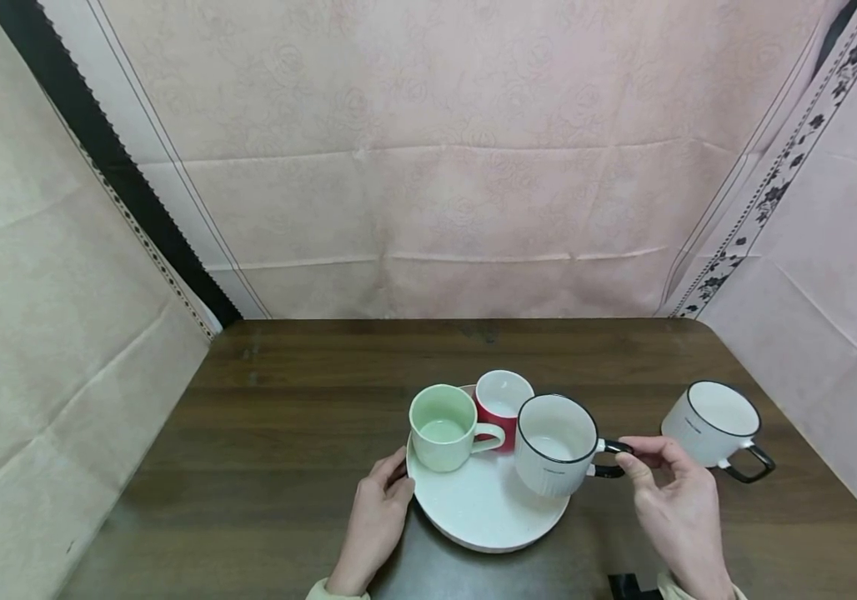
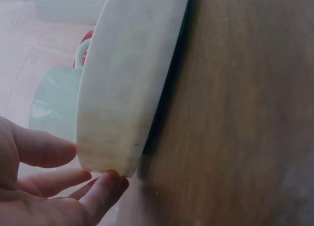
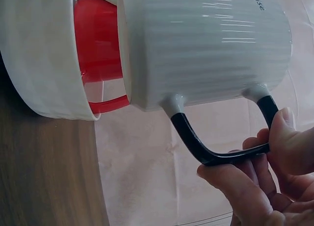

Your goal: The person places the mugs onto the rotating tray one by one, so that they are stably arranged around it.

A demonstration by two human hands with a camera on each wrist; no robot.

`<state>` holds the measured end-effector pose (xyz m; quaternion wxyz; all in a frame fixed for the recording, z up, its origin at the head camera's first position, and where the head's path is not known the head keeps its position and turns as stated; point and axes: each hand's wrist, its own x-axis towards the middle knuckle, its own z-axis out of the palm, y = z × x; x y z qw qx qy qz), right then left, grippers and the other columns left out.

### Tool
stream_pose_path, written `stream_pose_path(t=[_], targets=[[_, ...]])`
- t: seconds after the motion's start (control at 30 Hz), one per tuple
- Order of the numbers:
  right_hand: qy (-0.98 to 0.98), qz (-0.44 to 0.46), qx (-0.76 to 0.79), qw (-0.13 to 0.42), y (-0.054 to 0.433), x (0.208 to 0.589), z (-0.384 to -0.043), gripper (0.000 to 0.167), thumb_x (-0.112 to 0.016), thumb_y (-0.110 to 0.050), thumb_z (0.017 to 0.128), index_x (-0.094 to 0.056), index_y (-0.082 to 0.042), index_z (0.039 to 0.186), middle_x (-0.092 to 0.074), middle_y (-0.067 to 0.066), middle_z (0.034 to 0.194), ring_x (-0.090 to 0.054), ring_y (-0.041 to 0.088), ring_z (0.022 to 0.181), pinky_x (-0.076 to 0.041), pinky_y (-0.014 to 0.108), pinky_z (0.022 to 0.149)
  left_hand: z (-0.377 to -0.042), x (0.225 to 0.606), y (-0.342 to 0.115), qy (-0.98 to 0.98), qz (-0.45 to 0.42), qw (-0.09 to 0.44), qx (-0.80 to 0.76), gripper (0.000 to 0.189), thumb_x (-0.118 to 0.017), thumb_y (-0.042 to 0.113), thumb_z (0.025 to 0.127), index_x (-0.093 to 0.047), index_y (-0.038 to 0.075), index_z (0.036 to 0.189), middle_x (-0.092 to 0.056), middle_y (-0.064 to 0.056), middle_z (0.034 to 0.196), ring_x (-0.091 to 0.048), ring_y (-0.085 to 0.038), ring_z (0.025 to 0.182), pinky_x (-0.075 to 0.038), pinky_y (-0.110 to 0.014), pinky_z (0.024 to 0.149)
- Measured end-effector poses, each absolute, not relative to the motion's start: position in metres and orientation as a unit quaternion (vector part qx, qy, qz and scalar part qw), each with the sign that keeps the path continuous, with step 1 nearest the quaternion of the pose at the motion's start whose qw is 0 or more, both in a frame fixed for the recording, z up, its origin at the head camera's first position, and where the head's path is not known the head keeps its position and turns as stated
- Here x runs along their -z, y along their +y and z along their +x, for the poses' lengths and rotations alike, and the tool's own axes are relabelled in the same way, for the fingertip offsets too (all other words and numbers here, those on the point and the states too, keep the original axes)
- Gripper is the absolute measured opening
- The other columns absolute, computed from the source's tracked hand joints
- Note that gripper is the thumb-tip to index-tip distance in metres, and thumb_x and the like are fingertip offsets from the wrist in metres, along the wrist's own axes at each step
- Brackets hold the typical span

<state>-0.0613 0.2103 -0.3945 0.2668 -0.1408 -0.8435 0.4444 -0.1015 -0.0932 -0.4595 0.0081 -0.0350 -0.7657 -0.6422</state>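
A round white tray [image 1: 490, 523] with a raised side stands on the table. On it are a pale green mug [image 1: 439, 446] at the left and a red mug [image 1: 490, 410] with a white inside at the back. My left hand [image 1: 374, 518] holds the tray's left edge, thumb near the rim and fingertips against the side. With my right hand [image 1: 678, 504] I pinch the black handle of a white black-rimmed mug [image 3: 206, 54]. In the right wrist view a gap shows between this mug's base and the tray, so it hangs upright above it.
A second white mug [image 1: 701, 437] with a black rim and handle stands on the table, right of my right hand. The brown wooden table [image 1: 263, 467] runs back to a pale patterned cloth [image 1: 428, 208]. Similar cloths hang at both sides.
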Motion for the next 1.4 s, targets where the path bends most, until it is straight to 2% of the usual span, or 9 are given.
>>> stream_pose_path(t=[0.3, 0.57, 0.87, 1.07, 1.4], targets=[[-0.854, -0.099, -0.440, 0.258, 0.212, 0.401, -0.064, 0.017, -0.075, 0.001, 0.082, -0.071, -0.007, 0.097, -0.069, 0.002, 0.083, -0.060, 0.001, 0.078, -0.043, 0.014, 0.065, -0.104, 0.462, -0.092, -0.776, -0.029, 0.010, 0.630, 0.042, -0.053, -0.003, 0.094, -0.049, -0.011, 0.135, -0.055, -0.022, 0.128, -0.056, -0.030, 0.118, -0.050, -0.030, 0.095], [-0.857, -0.066, -0.442, 0.255, 0.212, 0.406, -0.066, 0.017, -0.076, 0.003, 0.080, -0.071, -0.008, 0.093, -0.070, 0.001, 0.083, -0.057, 0.004, 0.070, -0.037, 0.022, 0.051, -0.104, 0.463, -0.092, -0.779, -0.024, 0.007, 0.626, 0.043, -0.053, -0.003, 0.094, -0.048, -0.012, 0.135, -0.055, -0.023, 0.127, -0.056, -0.030, 0.119, -0.050, -0.029, 0.095], [-0.856, -0.060, -0.447, 0.252, 0.210, 0.407, -0.068, 0.017, -0.076, 0.002, 0.080, -0.071, -0.009, 0.092, -0.071, 0.005, 0.088, -0.059, 0.004, 0.073, -0.037, 0.020, 0.054, -0.103, 0.463, -0.093, -0.770, -0.030, 0.005, 0.637, 0.043, -0.054, -0.003, 0.094, -0.047, -0.014, 0.135, -0.054, -0.025, 0.128, -0.055, -0.032, 0.119, -0.051, -0.032, 0.096], [-0.858, -0.053, -0.447, 0.248, 0.210, 0.409, -0.070, 0.018, -0.077, 0.002, 0.080, -0.071, -0.010, 0.093, -0.071, 0.003, 0.088, -0.058, 0.005, 0.073, -0.037, 0.021, 0.053, -0.103, 0.460, -0.092, -0.772, -0.023, 0.002, 0.635, 0.043, -0.053, -0.003, 0.094, -0.047, -0.012, 0.136, -0.054, -0.023, 0.129, -0.055, -0.030, 0.119, -0.050, -0.028, 0.096], [-0.855, -0.041, -0.452, 0.250, 0.210, 0.412, -0.073, 0.018, -0.076, 0.003, 0.079, -0.071, -0.008, 0.092, -0.070, 0.003, 0.086, -0.059, 0.005, 0.072, -0.038, 0.020, 0.054, -0.103, 0.461, -0.093, -0.772, -0.025, 0.004, 0.635, 0.043, -0.053, -0.003, 0.094, -0.047, -0.012, 0.136, -0.054, -0.024, 0.128, -0.055, -0.031, 0.119, -0.050, -0.028, 0.095]])
